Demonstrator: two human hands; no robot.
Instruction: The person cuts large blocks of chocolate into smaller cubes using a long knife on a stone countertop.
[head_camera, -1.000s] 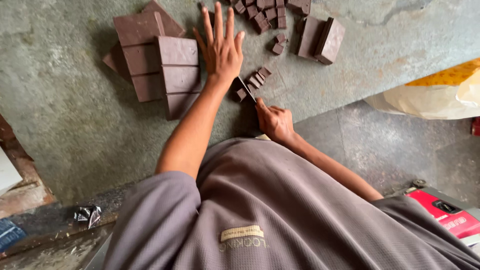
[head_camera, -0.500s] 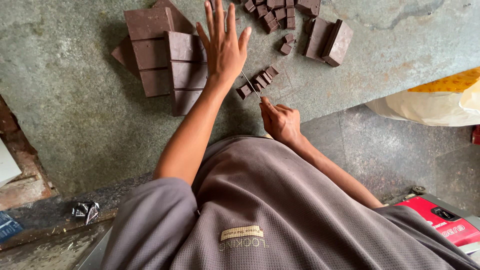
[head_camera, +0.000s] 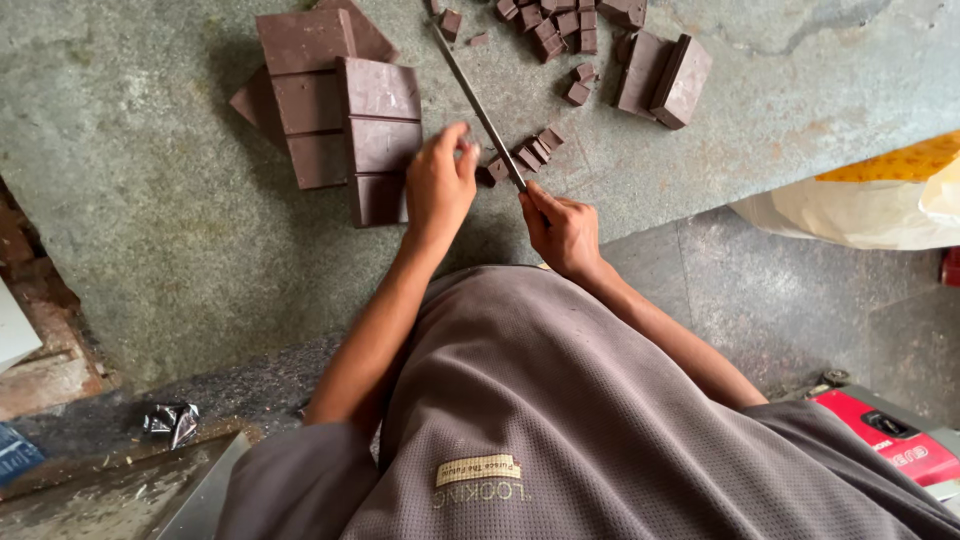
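1. The chocolate slab (head_camera: 380, 140), dark brown and scored into blocks, lies on the grey stone counter (head_camera: 150, 220), far from the body and a little left of centre. It rests partly on another scored slab (head_camera: 305, 100) to its left.
2. The left hand (head_camera: 438, 185) sits at the slab's right edge with the fingers curled together, the fingertips touching the knife blade near its middle.
3. The right hand (head_camera: 562, 232) is closed around the handle of the long knife (head_camera: 480, 110), at the near edge of the counter.
4. The blade is thin and runs diagonally from the right hand up to the far left, passing just right of the slab.
5. A short row of small cut chocolate pieces (head_camera: 525, 155) lies just right of the blade, between the two hands and the far edge.
6. More small cubes (head_camera: 560, 25) are heaped at the far edge, right of the blade's tip.
7. Two thick chocolate blocks (head_camera: 665, 75) lie side by side further right.
8. A yellow and white bag (head_camera: 870, 200) sits on the right, off the counter.
9. A crumpled foil wrapper (head_camera: 172, 420) lies near left, below the counter.
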